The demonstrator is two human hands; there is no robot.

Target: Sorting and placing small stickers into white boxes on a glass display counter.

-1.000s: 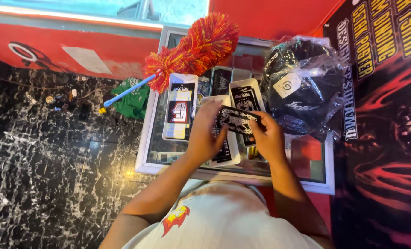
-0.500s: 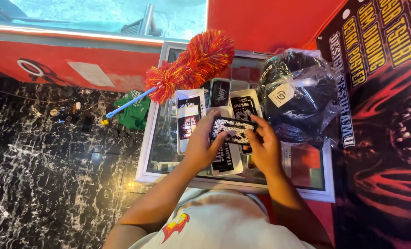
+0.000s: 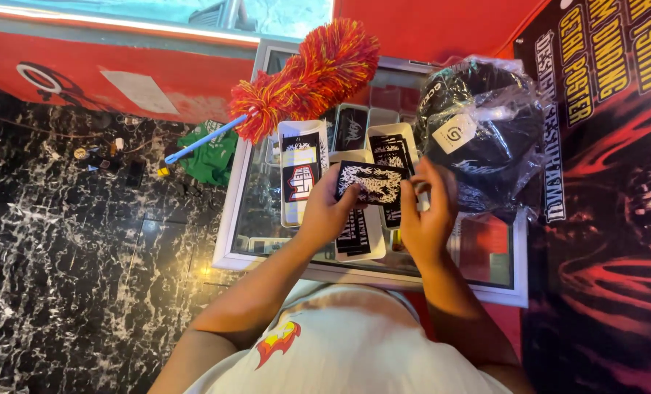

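Note:
My left hand (image 3: 325, 208) and my right hand (image 3: 425, 211) both hold a black sticker with a white spiky design (image 3: 373, 182) above a glass-topped display case (image 3: 252, 211). The left thumb and fingers pinch its left edge, the right fingers grip its right edge. Under the hands lie white trays of black and white stickers (image 3: 301, 171), one at the left, another directly below the held sticker (image 3: 360, 237).
A red and yellow feather duster with a blue handle (image 3: 303, 76) lies across the case's far left corner. A plastic bag of black clothing (image 3: 479, 135) sits at the right. A black and red banner (image 3: 610, 190) hangs further right. Black marble floor (image 3: 70, 277) spreads left, with a green cloth (image 3: 210, 157).
The camera view shifted slightly. Both hands stay on the sticker, which now sits flatter and more fully shown between them.

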